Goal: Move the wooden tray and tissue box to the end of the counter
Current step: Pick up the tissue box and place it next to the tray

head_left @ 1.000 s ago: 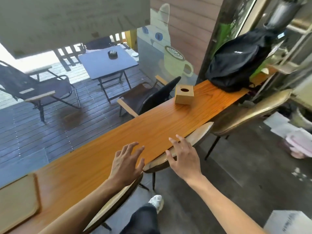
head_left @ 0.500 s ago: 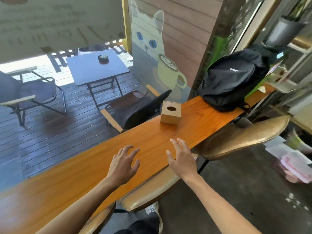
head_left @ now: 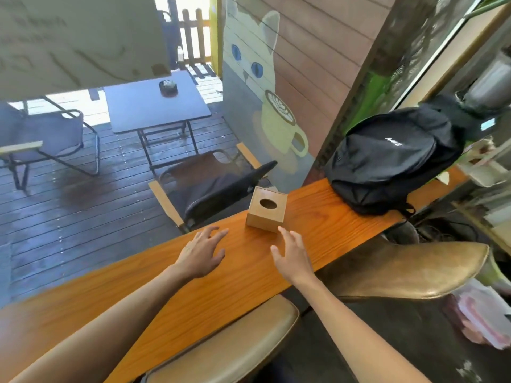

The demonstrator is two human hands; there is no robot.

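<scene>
Tissue box (head_left: 266, 212), a small wooden cube with an oval slot in its top, stands upright on the orange wooden counter (head_left: 226, 283), near the counter's far edge by the window glass. Both bare hands reach toward it with nothing in them. The left hand (head_left: 200, 254) hovers low over the counter, fingers spread wide and slightly curled, a little short of the box and to its left. The right hand (head_left: 293, 254) is likewise spread, its fingertips (head_left: 281, 230) right at the near lower corner of the box; whether they actually touch the wood cannot be told. Further along the counter, well apart from the box, a black backpack (head_left: 392, 161) lies slumped on the surface near the counter's far end. Two tan padded stools are tucked against the near edge: one stool seat (head_left: 232, 352) sits below the forearms, and another stool (head_left: 409, 269) lies to the right, under the right side of the counter. Through the glass, a wet wooden deck holds a dark square table (head_left: 154, 103) and a folding chair (head_left: 213, 186) with wooden armrests. A painted cat (head_left: 253, 55) with a latte cup decorates the panel beyond the box. The wooden tray does not show in this view.
</scene>
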